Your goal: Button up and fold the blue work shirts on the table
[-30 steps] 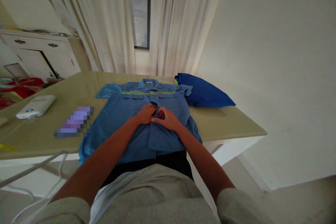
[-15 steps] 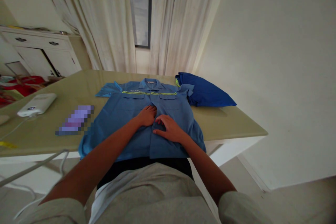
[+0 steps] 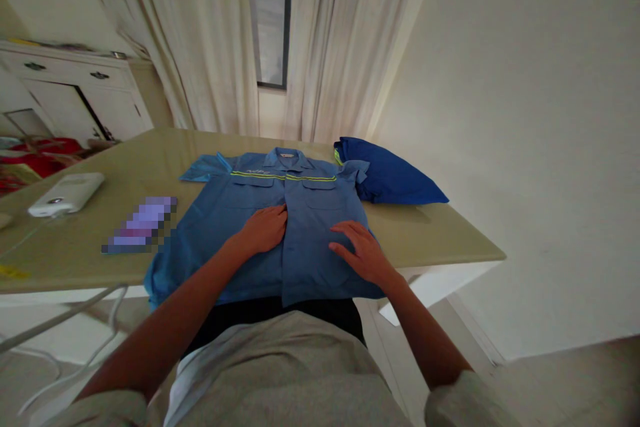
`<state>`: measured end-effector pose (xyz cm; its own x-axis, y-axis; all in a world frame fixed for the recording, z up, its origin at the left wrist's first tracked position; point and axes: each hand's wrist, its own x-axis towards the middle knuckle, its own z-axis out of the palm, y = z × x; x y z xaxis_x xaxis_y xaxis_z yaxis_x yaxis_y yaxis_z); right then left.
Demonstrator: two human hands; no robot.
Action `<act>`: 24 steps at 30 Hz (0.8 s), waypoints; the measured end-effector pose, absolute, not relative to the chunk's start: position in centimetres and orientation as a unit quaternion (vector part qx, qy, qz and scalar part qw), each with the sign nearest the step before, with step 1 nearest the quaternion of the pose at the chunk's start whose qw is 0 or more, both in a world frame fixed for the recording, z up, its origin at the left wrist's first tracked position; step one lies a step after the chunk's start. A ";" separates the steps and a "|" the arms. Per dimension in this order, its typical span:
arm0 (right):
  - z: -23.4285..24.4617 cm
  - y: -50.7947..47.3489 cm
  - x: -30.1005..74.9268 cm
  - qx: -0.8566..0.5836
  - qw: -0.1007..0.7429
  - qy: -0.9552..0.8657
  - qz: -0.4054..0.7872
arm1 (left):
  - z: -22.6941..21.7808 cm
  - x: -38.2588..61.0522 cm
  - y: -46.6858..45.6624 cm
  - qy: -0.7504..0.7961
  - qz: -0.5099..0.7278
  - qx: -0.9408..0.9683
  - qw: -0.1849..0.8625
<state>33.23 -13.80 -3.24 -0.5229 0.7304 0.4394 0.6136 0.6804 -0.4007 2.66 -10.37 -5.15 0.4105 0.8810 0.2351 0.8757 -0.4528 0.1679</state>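
Note:
A blue short-sleeved work shirt lies front side up, its collar towards the far side. Yellow stripes cross its chest above two flapped pockets. On the left front panel rests my left hand, palm down, its fingertips at the edge of the button placket. My right hand is over the right front panel near the side seam, thumb and fingers apart and nothing held. Whether my right palm touches the cloth I cannot tell.
The shirt is on a greenish table. A folded dark blue garment touches its right sleeve. To the left are a phone with a blurred screen and a white device with a cable. A pale cabinet stands behind.
My right hand has moved right, from the placket to the shirt's side. My left hand has shifted slightly left and nearer to me. The placket now lies flatter.

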 end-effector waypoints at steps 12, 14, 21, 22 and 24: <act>-4.1 -15.8 38.4 -0.427 0.162 -0.889 0.023 | -8.8 -4.0 -26.9 0.691 0.148 0.689 -0.162; -2.9 -15.1 36.3 -0.443 0.151 -0.884 0.012 | -7.5 -3.1 -26.0 0.696 0.123 0.690 -0.159; -0.7 -7.5 22.4 -0.446 0.176 -0.877 0.021 | -1.7 1.0 -9.2 0.638 0.139 0.758 -0.006; -0.8 -6.1 20.4 -0.467 0.166 -0.868 0.023 | -1.5 1.5 -6.5 0.660 0.170 0.732 0.018; -1.4 -3.6 17.2 -0.519 0.143 -0.842 0.030 | -2.0 2.4 -2.6 0.677 0.201 0.708 0.015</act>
<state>17.23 -3.65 -1.42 -0.4201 0.8828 0.2104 0.8654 0.4595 -0.1997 2.36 -2.58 -2.02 0.0021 0.9646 0.2639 0.9523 -0.0824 0.2937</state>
